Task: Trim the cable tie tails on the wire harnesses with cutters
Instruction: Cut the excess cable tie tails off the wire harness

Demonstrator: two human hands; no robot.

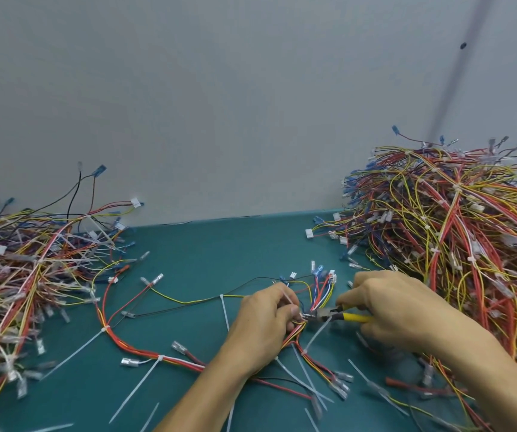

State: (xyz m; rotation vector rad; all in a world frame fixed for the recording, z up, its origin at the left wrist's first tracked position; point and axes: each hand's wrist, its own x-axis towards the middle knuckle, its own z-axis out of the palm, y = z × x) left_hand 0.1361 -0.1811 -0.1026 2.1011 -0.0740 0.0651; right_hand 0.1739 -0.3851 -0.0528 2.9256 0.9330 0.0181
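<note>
A wire harness (pixel 145 347) of red, yellow, white and black wires lies spread on the green table (pixel 207 254), with several long white cable tie tails (pixel 135 388) sticking out. My left hand (pixel 266 319) pinches the harness bundle near its connector end. My right hand (pixel 397 310) grips yellow-handled cutters (pixel 341 316). Their jaws sit at a cable tie right beside my left fingertips. A white tie tail (pixel 316 335) slants down from that spot.
A large heap of harnesses (pixel 456 232) fills the right side up to the wall. Another heap (pixel 23 269) covers the left side. Loose cut tie tails (pixel 313 385) and terminals lie on the mat near my forearms. A grey wall (pixel 220 104) stands behind the table.
</note>
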